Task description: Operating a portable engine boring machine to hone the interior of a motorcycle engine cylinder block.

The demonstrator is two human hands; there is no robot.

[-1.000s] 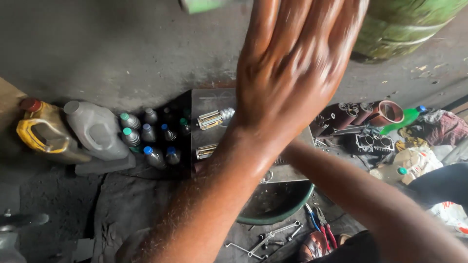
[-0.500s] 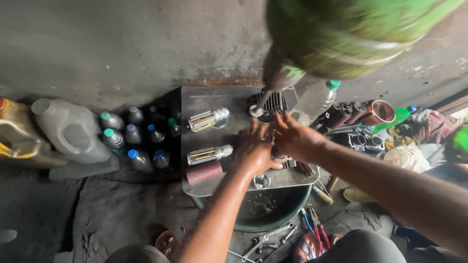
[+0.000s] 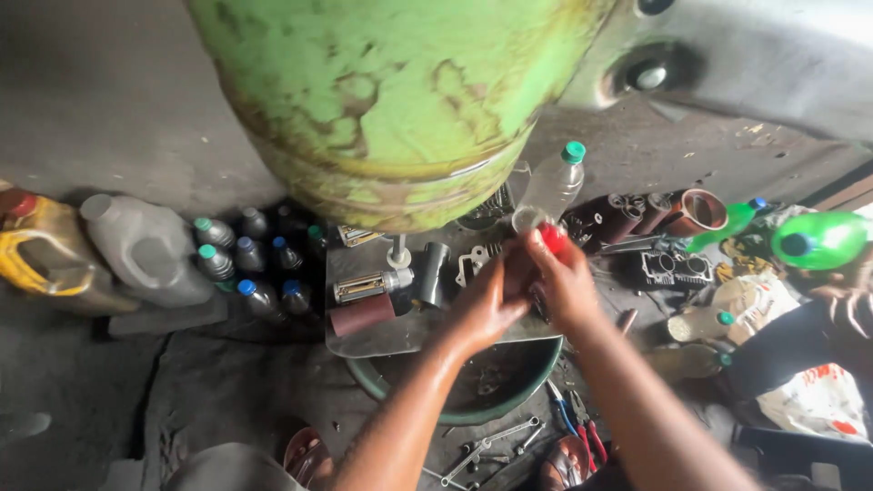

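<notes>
Head view: I see a small red-capped part pinched between my left hand and right hand, both curled closed around it, above the grey metal tray. A clear green-capped plastic bottle stands just behind. How much of the job is done I can't judge; a chrome cylinder lies untouched on the tray.

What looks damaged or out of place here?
The green tank overhead has flaking, rust-stained paint. Spanners and pliers lie loose on the floor by the basin. Both hands, left and right, look normal.
</notes>
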